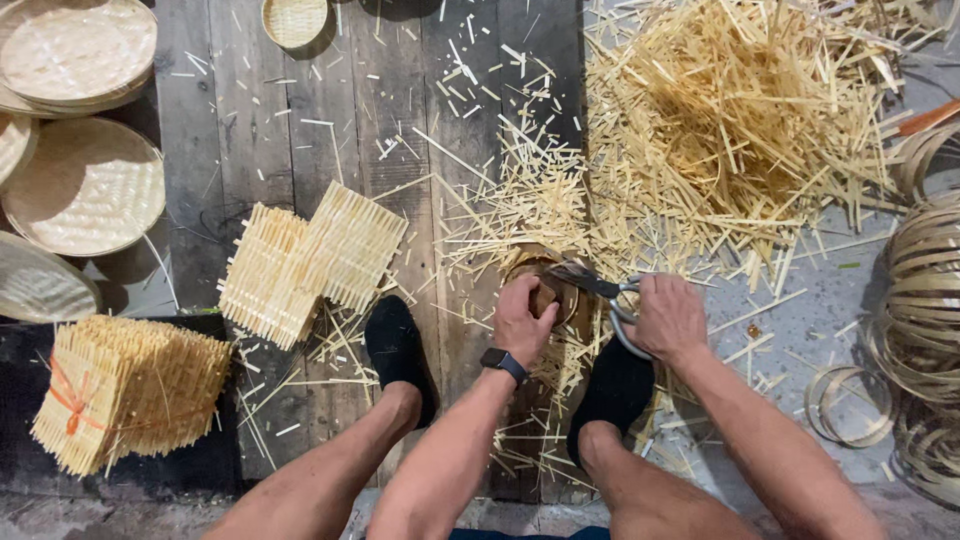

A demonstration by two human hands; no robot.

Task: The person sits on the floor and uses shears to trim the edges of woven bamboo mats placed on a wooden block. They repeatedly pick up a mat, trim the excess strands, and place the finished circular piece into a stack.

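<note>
Scissors [598, 290] are lying in our right hand [668, 318], whose fingers are closing through the grey handle loops, while the dark blades are pointing left and reaching over the rim of the small round woven basket [545, 285] that we are steadying on the wooden floor [240, 150] between our two black-socked feet. Our left hand [522, 320], with a dark watch at the wrist, is curling over the basket's near edge, fingers gripping it and hiding much of it. We are judging that the trimming of stray strip ends around the rim is the step in hand, since cut slivers are lying all about and a large heap of bamboo offcuts [730, 120] is spreading just beyond. The next move, as we are reading it, is calling for the blades to sit flush to the rim and for the basket to turn a little under the left hand. Square woven mats [310, 260] are lying to the left, finished round trays [85, 185] are stacking further left, and coiled strips [925, 290] are resting at the right.
</note>
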